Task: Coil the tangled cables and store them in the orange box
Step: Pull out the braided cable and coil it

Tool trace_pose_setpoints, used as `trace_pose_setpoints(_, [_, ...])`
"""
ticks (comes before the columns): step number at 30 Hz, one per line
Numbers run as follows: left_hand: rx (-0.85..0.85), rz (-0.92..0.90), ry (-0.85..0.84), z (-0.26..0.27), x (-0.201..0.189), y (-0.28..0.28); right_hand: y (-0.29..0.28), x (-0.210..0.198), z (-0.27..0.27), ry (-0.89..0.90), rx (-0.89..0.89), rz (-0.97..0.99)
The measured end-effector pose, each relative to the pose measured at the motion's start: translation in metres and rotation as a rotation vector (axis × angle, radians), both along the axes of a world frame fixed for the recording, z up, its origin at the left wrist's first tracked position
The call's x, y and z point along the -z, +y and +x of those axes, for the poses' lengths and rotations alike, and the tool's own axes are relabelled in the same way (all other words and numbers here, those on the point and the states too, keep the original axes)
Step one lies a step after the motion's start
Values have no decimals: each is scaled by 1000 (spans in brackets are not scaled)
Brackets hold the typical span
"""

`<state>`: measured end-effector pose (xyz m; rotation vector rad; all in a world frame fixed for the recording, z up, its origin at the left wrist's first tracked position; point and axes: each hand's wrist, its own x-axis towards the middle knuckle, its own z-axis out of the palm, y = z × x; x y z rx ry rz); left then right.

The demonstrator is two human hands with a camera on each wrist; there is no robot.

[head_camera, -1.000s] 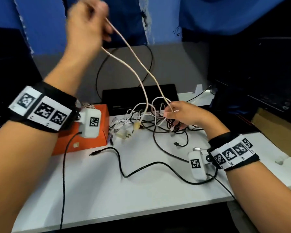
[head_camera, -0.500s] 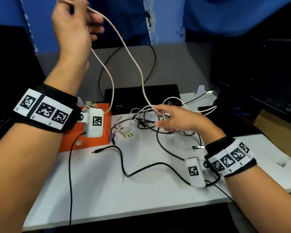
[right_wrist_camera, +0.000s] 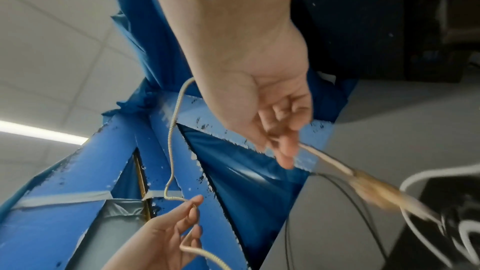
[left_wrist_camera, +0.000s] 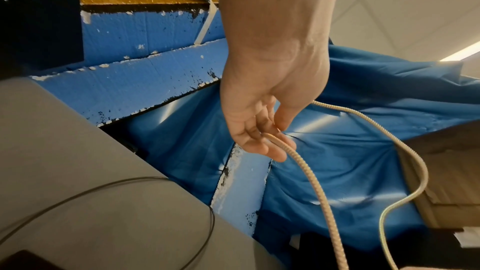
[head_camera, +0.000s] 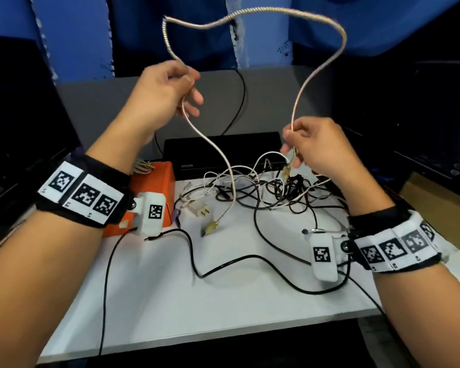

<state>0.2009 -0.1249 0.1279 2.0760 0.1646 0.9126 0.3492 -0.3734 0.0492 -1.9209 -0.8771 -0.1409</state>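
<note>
Two grips pinching braided cable (head_camera: pixel 298 94), left hand (head_camera: pixel 162 94), right hand (head_camera: pixel 316 144), loop arching above

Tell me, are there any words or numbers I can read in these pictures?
None can be read.
Square black-and-white code patterns, not words, are on both wristbands and both wrist cameras.
Tiny marks under the wristband squares: too small.
Pale label on the black device: too blurred.

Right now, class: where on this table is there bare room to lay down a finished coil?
Bare: the near table strip, between the front edge and the black cable. Crowded: the far side, where the cable tangle lies beside the orange box.
</note>
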Motion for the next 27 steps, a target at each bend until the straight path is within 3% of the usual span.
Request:
trace_pose_setpoints(3, [-76, 44, -16, 7, 4, -10, -11, -8, -7, -195, 197, -404])
trace_pose_setpoints(6, [-136, 53, -9, 19, 10, -18, -13, -21, -36, -344, 303, -419])
trace_pose_setpoints(9, [-91, 55, 13, 26, 17, -30, -1, -21, -65, -370, 179, -369])
trace_pose_setpoints(14, [202, 86, 43, 24, 23, -69, 37, 20, -69, -188, -105, -527])
trace_pose_setpoints(17, [267, 16, 34, 19, 27, -75, 43, 29, -55, -64, -217, -369])
trace_pose_setpoints(19, [190, 24, 43, 17, 36, -70, 41, 24, -50, 61, -286, -154])
trace_pose_setpoints(21, [154, 89, 233, 13, 52, -63, 37, 16, -47, 211, -347, 116])
trace_pose_setpoints(24, [301, 276, 587, 2, 82, -52, 30, 7, -44, 329, -378, 388])
trace_pose_setpoints(27, [373, 85, 591, -12, 99, -43, 23, 1, -33, 369, -333, 548])
